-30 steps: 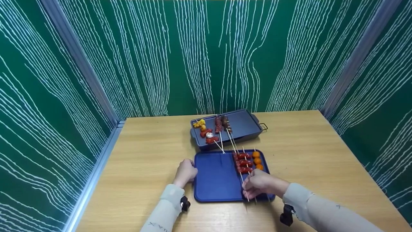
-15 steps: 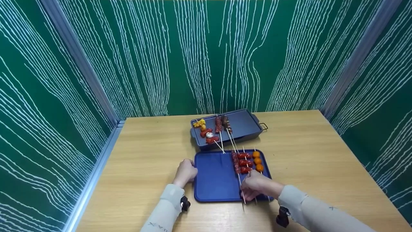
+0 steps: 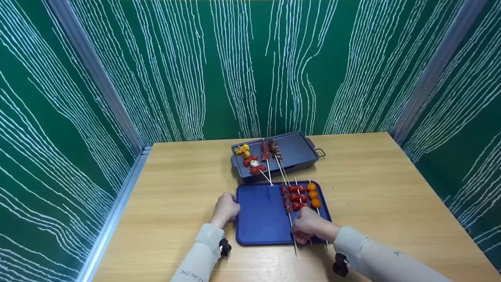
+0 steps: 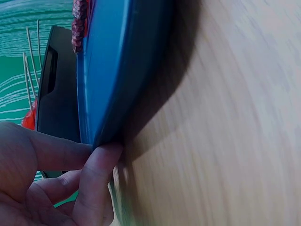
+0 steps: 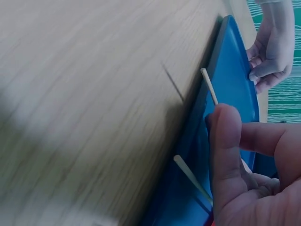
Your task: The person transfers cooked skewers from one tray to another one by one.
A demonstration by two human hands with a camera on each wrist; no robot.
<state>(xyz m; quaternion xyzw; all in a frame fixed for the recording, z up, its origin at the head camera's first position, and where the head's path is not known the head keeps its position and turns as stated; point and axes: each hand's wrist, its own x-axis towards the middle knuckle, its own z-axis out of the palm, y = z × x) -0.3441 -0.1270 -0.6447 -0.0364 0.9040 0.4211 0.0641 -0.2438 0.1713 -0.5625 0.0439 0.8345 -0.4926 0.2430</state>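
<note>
At the left edge of a blue tray [image 3: 258, 219], my left hand [image 3: 226, 210] pinches the rim between thumb and finger, seen closely in the left wrist view. My right hand [image 3: 310, 225] is over the tray's near right part. Its thumb and finger pinch the wooden stick [image 5: 209, 85] of a dark red meat skewer [image 3: 286, 198], whose meat lies along the tray. To the right of that skewer lies one with red sausage-like pieces [image 3: 298, 197], its lower stick partly hidden by my right hand. An orange ball skewer [image 3: 312, 195] lies at the tray's right side.
Behind the tray stands a dark grill pan [image 3: 295, 150] with a wire handle [image 3: 320, 152] on its right. Two dark meat skewers [image 3: 265, 150] and a mixed yellow, red and white skewer [image 3: 254, 164] lie in it, sticks overhanging toward the tray. Green patterned walls enclose the wooden table [image 3: 176, 188].
My right hand has shifted slightly left with the dark red meat skewer, which now lies a little apart from the red sausage-like one. My left hand stays at the tray's edge.
</note>
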